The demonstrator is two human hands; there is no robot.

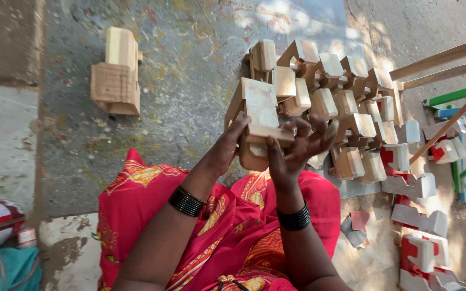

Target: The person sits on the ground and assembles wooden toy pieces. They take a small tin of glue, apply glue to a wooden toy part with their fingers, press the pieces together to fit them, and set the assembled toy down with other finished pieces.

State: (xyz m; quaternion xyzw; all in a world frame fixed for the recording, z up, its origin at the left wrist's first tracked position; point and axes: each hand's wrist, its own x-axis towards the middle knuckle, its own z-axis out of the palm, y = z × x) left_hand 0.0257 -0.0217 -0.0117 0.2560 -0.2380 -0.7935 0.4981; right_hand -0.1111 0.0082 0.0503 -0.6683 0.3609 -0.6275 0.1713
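No bins here, just a heap of unpainted wooden toy houses on the paint-speckled floor, with white and red painted ones at the right edge. Floor to the left is open apart from one lone wooden house. Both hands, left hand and right hand, grip a bare wooden house block above the lap, fingers curled round it.
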